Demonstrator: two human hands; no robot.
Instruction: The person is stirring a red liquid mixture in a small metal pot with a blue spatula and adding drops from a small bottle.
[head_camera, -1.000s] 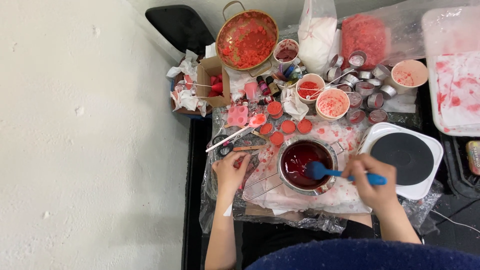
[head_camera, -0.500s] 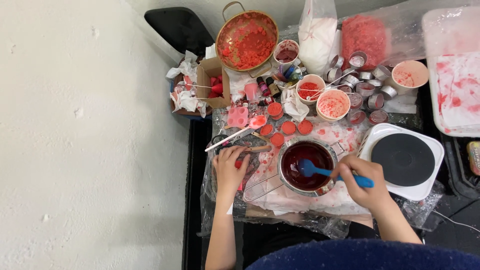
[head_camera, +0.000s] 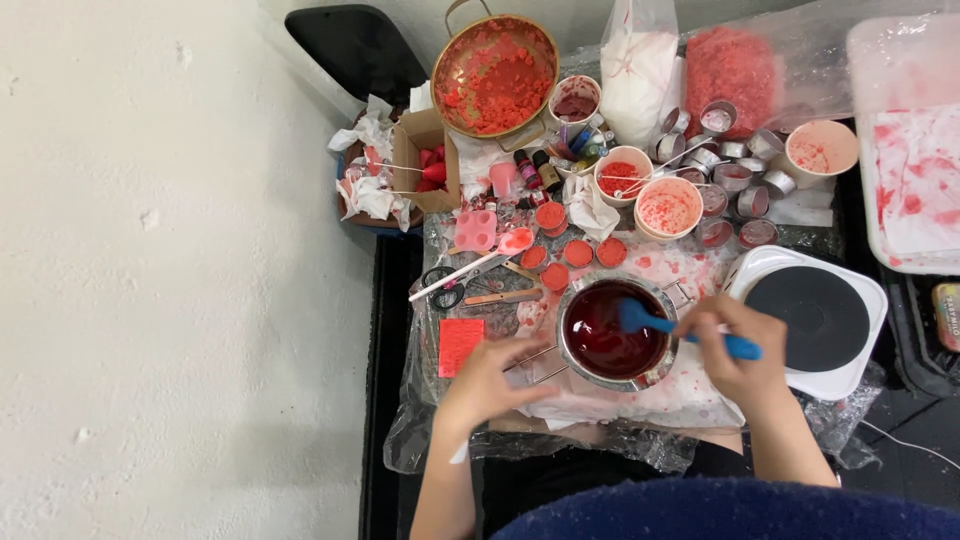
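Gripping a blue spatula (head_camera: 660, 327), the right hand (head_camera: 735, 350) stirs the pot (head_camera: 612, 336); the left hand (head_camera: 490, 378) clasps its handle (head_camera: 535, 362).

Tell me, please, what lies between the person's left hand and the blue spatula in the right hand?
In the head view, the metal pot of dark red liquid sits between the left hand and the blue spatula, which the right hand holds.

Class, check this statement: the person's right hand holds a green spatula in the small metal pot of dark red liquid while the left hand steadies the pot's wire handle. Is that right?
Not quite. In the head view the spatula in the right hand is blue, not green. The rest stands: its blade sits in the metal pot of dark red liquid, and the left hand is at the wire handle.
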